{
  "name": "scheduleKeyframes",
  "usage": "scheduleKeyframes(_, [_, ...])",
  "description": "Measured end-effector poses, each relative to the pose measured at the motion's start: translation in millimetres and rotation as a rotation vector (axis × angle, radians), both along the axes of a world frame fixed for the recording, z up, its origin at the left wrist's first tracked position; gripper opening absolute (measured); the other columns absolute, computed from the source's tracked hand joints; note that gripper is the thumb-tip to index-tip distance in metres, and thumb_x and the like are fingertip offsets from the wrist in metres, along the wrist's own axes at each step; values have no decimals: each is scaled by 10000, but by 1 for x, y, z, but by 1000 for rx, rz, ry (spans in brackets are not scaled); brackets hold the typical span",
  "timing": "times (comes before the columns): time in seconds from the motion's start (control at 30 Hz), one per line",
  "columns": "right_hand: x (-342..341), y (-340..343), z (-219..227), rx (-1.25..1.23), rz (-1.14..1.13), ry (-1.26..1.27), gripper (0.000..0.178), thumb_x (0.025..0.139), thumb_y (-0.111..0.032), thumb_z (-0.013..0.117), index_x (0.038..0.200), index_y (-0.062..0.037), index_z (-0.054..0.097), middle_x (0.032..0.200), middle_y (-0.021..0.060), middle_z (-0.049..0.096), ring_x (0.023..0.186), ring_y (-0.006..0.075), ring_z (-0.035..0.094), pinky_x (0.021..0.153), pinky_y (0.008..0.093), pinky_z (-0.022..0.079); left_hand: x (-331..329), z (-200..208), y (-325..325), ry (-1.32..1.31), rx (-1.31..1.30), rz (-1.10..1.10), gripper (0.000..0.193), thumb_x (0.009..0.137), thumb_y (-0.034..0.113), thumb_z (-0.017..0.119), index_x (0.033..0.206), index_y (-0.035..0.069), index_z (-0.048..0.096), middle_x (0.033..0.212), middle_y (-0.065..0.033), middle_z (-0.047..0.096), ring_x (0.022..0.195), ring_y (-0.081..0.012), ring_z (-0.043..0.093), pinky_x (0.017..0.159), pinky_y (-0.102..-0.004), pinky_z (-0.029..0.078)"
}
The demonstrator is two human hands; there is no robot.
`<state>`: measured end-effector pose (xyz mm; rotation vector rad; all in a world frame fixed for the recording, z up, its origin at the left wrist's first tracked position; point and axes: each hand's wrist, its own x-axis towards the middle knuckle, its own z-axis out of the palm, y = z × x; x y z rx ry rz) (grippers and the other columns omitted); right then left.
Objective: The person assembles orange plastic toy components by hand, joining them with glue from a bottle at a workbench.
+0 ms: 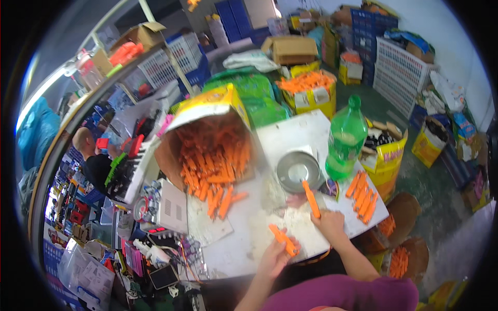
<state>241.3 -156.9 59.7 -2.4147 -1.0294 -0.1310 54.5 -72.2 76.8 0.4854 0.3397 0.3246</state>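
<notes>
Orange piece point(312, 201) juts toward metal bowl point(285, 180), pinched by right hand point(330, 226); left hand point(274, 259), nearside of bowl, clasps second piece point(283, 240).

Head-worn fisheye view, looking from above the shirt point(345, 296), downward and forward. Left hand point(276, 258) and right hand point(331, 226) near, below centre; table point(228, 255) mid-view; floor point(438, 207) farther off, right.

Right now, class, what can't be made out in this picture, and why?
Head view, all:
Yellow carton, far end inside: hidden by heaped orange pieces.
Right hand, palm: hidden by the hand's back.
Metal bowl, contents: too blurred.
Purple shirt, lower part: cut off by bottom edge.
</notes>
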Motion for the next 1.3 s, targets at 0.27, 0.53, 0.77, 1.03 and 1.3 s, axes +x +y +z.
scheduleKeyframes(0.27, [-1,2,1,28,16,-89,276,747,-293,558,574,-79,578,528,87,570,429,254,553,451,355,448,-2,-3,-5,-18,-38,20,492,858,98,518,1269,33,257,1024,-145,496,996,-266,519,877,-407,448])
scheduleKeyframes(0.53, [-3,1,7,9,22,-47,280,750,-305,550,593,-77,592,522,97,569,434,261,555,454,362,445,-3,-13,-6,-23,-49,2,495,861,99,512,1273,29,248,1025,-150,502,989,-269,526,860,-406,456])
scheduleKeyframes(0.77, [-3,3,2,-40,-14,46,331,736,-372,564,621,-66,616,549,111,579,484,279,565,503,389,430,-3,-11,-4,-14,-70,17,459,860,90,512,1251,38,278,1015,-149,515,986,-271,532,854,-402,461])
scheduleKeyframes(1.03, [-4,-2,6,-48,-16,73,335,741,-381,558,642,-70,631,569,113,590,508,276,576,513,394,431,1,-32,-10,-74,-69,98,434,846,72,530,1221,47,312,1009,-152,518,978,-272,537,877,-405,455])
scheduleKeyframes(1.3, [-4,1,10,-29,41,227,319,768,-338,576,705,-31,634,555,99,584,492,220,569,509,344,426,-7,-23,-9,-82,-42,46,498,845,88,541,1262,46,273,1007,-147,517,966,-261,543,856,-390,460])
